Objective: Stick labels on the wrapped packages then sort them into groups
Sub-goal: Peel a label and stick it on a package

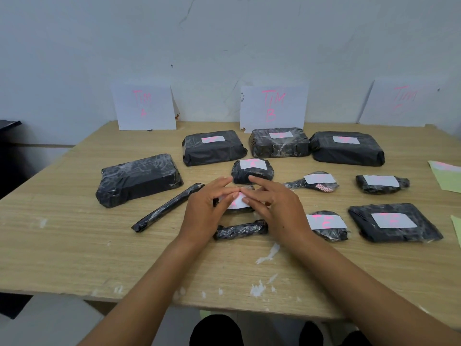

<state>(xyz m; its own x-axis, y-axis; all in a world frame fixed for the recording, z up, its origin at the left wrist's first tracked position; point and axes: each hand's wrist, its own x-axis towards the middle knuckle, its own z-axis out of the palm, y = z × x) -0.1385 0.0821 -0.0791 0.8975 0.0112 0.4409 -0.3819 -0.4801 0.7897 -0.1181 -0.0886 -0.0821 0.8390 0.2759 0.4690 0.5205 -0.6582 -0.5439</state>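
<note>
Signs (pixel 274 106) stand behind packages (pixel 279 142) (table's (pixel 74 245) far edge).

**A plain room and a worn table**

A pale wall (pixel 224 33), cracked and scuffed, fills the back. Against it stands a light wood-grain table (pixel 74 245), its top flecked with white chips and smears. A dark piece of furniture (pixel 10 124) shows at the left edge. The floor (pixel 50 320) below is pale grey. The light is even and soft.

Twelve black wrapped packages (pixel 139 179); nine white labels (pixel 394 220); three paper signs (pixel 273 106); two green sheets (pixel 447 177).
</note>
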